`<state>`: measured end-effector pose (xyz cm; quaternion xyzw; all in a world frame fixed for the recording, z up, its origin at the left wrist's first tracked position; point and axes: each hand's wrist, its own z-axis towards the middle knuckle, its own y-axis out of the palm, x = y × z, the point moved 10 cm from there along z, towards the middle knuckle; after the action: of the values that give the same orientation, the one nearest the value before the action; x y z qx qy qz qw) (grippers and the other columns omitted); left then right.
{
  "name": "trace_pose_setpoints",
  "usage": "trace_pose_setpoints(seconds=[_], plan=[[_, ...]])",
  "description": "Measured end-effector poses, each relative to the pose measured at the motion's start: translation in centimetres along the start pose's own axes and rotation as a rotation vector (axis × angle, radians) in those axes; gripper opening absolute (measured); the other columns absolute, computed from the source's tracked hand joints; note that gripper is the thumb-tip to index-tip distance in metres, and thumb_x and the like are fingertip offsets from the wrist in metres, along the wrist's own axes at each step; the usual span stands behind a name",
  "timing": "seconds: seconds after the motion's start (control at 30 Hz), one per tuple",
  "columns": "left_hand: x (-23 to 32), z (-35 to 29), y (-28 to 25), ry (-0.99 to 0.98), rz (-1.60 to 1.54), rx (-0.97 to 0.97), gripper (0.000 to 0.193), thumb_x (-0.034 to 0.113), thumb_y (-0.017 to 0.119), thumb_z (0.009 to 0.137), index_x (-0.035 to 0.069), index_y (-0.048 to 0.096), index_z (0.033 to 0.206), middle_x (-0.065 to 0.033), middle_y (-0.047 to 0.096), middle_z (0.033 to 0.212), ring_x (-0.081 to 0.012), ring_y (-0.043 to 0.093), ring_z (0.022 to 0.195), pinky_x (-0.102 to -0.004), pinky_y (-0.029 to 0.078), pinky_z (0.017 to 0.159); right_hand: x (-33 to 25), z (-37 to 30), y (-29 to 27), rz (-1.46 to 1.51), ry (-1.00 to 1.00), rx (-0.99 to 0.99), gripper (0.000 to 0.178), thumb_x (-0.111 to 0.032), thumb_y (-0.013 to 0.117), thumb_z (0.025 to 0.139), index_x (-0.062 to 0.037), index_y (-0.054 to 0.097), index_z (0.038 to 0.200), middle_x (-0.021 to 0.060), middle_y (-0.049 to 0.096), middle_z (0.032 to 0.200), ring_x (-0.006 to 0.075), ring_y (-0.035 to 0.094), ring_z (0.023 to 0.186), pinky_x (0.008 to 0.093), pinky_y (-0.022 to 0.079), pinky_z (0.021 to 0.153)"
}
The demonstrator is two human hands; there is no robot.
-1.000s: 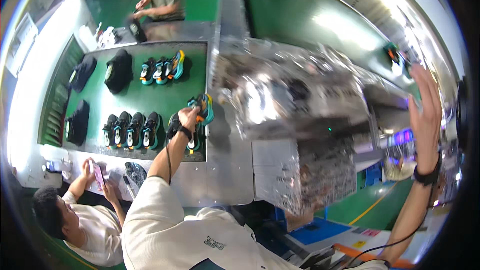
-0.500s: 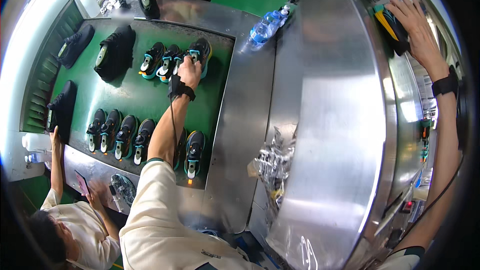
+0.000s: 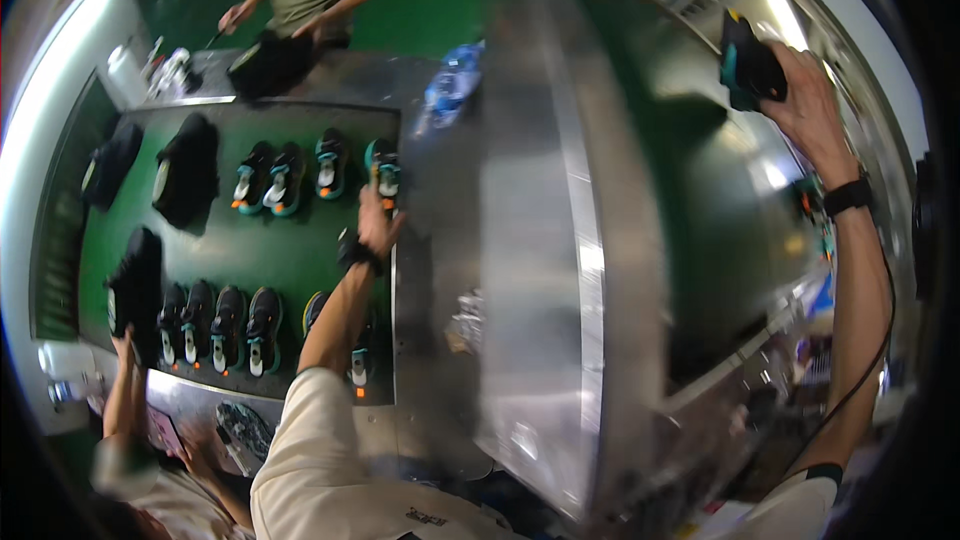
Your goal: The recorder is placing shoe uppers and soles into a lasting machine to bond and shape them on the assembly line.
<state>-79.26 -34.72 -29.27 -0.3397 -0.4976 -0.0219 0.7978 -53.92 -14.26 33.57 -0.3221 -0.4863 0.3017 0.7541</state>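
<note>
Your right hand (image 3: 812,108) clasps a dark shoe (image 3: 745,65), upper right; your left hand (image 3: 379,224), well apart, touches a sneaker (image 3: 381,156) left of centre, grip unclear. Likely you're arranging these; next calls for careful spacing.

The person's left hand (image 3: 378,228) touches a dark sneaker (image 3: 382,156) on the green work surface (image 3: 290,255). The right hand (image 3: 812,115) holds a teal-edged black sneaker (image 3: 752,62) at upper right. Four sneakers (image 3: 228,325) stand in one row.
</note>
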Motion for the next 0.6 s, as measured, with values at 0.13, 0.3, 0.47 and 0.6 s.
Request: trace_pose_setpoints(seconds=[0.13, 0.3, 0.47, 0.6], plan=[[6.9, -16.3, -5.8, 0.124, -0.249, -0.057, 0.067, 0.023, 0.068, 0.088, -0.002, 0.039, 0.143, -0.0246, 0.049, 0.138, -0.0385, 0.048, 0.129, -0.0432, 0.04, 0.109, 3.5, -8.6, -7.7, 0.135, 0.425, 0.048, 0.056, -0.021, 0.072, 0.069, -0.002, 0.06, 0.121, 0.0207, 0.069, 0.097, 0.0348, 0.066, 0.091, 0.0394, 0.051, 0.083], [17.3, -39.8, -1.8, -0.245, -0.825, -0.725, 0.006, 0.001, 0.066, 0.088, -0.002, 0.071, 0.09, -0.0103, 0.074, 0.083, -0.0163, 0.069, 0.079, -0.0314, 0.055, 0.072, 2.8, -26.5, -22.7, 0.392, 0.517, 0.379, 0.07, -0.03, 0.088, 0.068, 0.0024, 0.06, 0.124, 0.0136, 0.071, 0.102, 0.0202, 0.067, 0.095, 0.0352, 0.053, 0.085], [46.5, -48.7, -5.9, -0.365, -1.171, -1.688, 0.044, 0.031, 0.064, 0.097, -0.005, 0.063, 0.121, -0.021, 0.059, 0.133, -0.0298, 0.062, 0.115, -0.0424, 0.049, 0.101, -4.8, -48.9, -26.8, 0.674, 0.949, 0.444, 0.076, -0.032, 0.088, 0.064, 0.0047, 0.059, 0.124, 0.0108, 0.07, 0.106, 0.019, 0.067, 0.093, 0.0339, 0.052, 0.087], [60.0, -55.2, -4.1, 0.063, -1.363, -1.678, 0.073, 0.045, 0.066, 0.093, -0.002, 0.041, 0.142, -0.0171, 0.055, 0.136, -0.0264, 0.057, 0.122, -0.0433, 0.045, 0.105, -13.6, -64.8, -28.9, 0.699, 1.397, 0.336, 0.074, -0.033, 0.085, 0.062, -0.0009, 0.061, 0.124, 0.0119, 0.072, 0.093, 0.0195, 0.069, 0.079, 0.0317, 0.054, 0.072]])
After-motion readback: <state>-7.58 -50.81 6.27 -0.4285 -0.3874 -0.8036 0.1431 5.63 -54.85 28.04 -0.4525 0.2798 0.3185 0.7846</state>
